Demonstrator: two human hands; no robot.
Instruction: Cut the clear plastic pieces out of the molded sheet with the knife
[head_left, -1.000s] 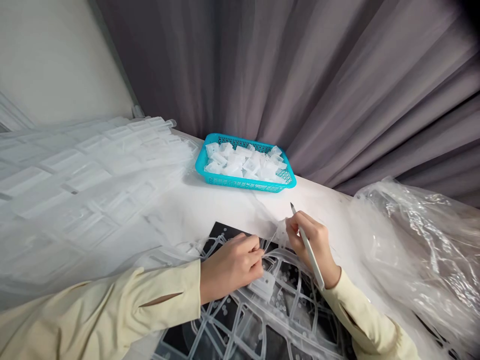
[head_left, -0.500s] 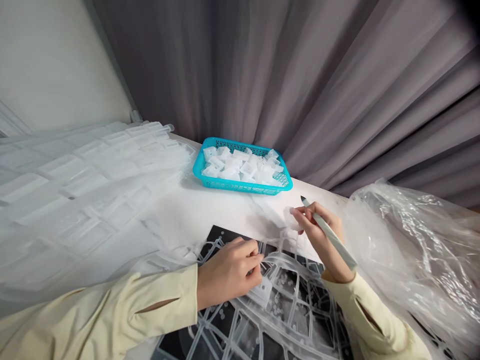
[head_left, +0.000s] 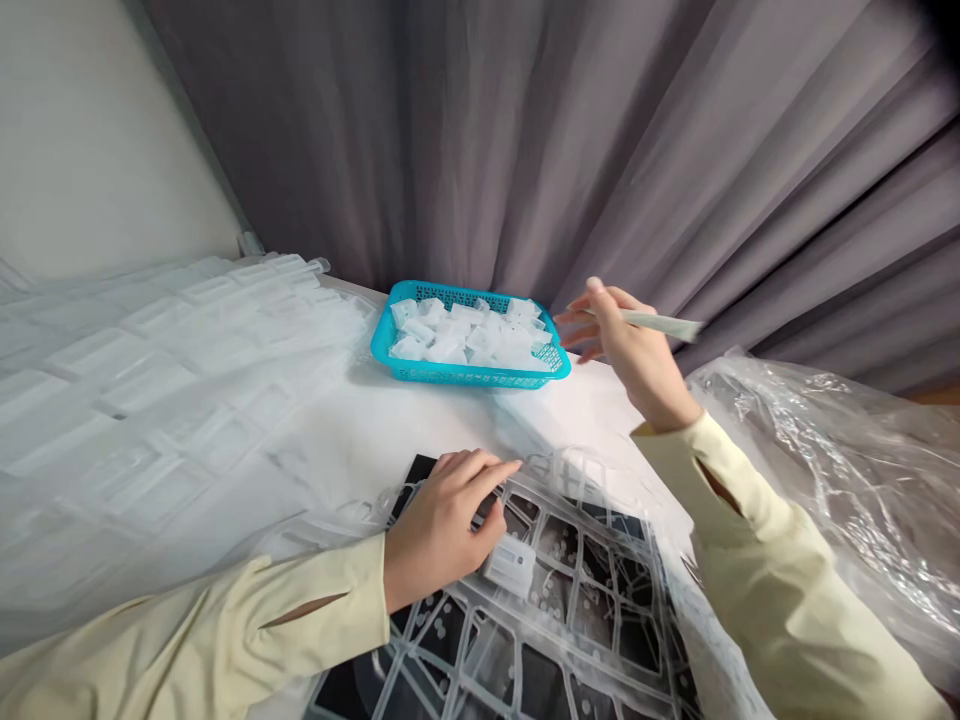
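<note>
My left hand (head_left: 454, 520) rests on clear plastic moulding frames (head_left: 540, 650), its fingers stretched and the thumb apart. Just beside its thumb lies a small translucent plastic piece (head_left: 511, 566) with holes, within the frames. My right hand (head_left: 626, 340) is raised at the right end of a turquoise basket (head_left: 480, 374). It keeps a slim pale pen-like tool (head_left: 664, 325) between thumb and palm, while the other fingers spread, slightly blurred, toward the rim. In the basket is a heap of translucent white plastic pieces (head_left: 465, 330).
A large stack of translucent moulded frames (head_left: 150, 400) fills the left side. Crumpled clear plastic film (head_left: 832, 480) lies at the right. Beneath the frames is a black mat (head_left: 420, 468) on the white table (head_left: 427, 420), with small plastic bits scattered about. A grey curtain (head_left: 450, 140) hangs behind.
My right hand has moved up and forward to the basket; the small clear piece at its fingertips is no longer seen there. My left hand's fingers have straightened, and the view has shifted slightly.
</note>
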